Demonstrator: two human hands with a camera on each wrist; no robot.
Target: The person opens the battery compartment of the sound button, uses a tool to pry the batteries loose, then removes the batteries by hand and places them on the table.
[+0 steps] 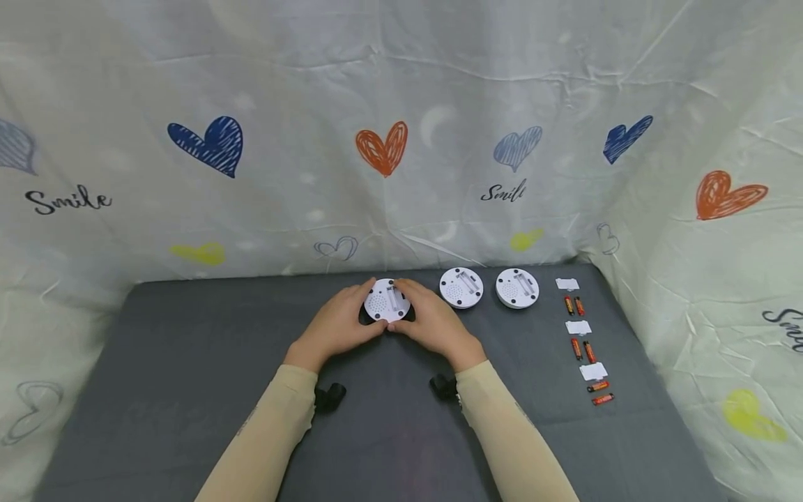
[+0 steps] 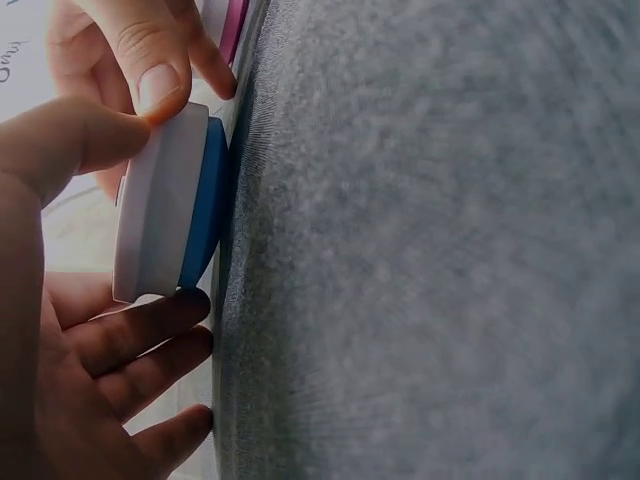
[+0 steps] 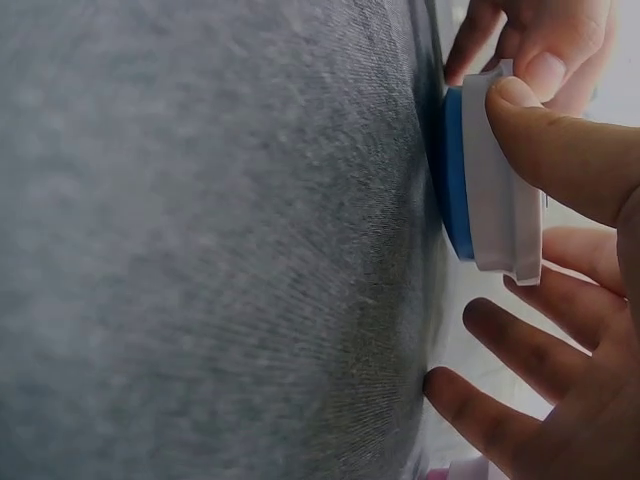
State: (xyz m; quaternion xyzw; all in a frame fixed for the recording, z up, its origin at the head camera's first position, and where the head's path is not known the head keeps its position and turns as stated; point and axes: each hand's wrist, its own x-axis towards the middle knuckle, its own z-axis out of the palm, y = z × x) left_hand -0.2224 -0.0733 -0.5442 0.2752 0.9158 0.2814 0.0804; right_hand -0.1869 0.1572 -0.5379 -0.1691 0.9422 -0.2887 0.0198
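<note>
A round white device [image 1: 387,307] lies with its underside up, showing speaker holes, dark feet and an uncovered battery slot. Its lower face is a blue dome, seen edge-on in the left wrist view, where the white casing [image 2: 160,210] is nearest. My left hand [image 1: 339,322] grips the device from the left, thumb at the near rim and fingers around the side. From the opposite side my right hand [image 1: 437,326] holds it likewise; in the right wrist view its thumb presses the white rim [image 3: 490,190]. The two thumbs come close together at the front edge.
Two similar white devices [image 1: 461,288] [image 1: 517,288] sit right of my hands. Down the table's right side run three white battery covers [image 1: 578,328], with orange-and-black batteries [image 1: 576,348] in pairs. A printed cloth [image 1: 301,139] hangs behind the dark grey table [image 1: 207,362].
</note>
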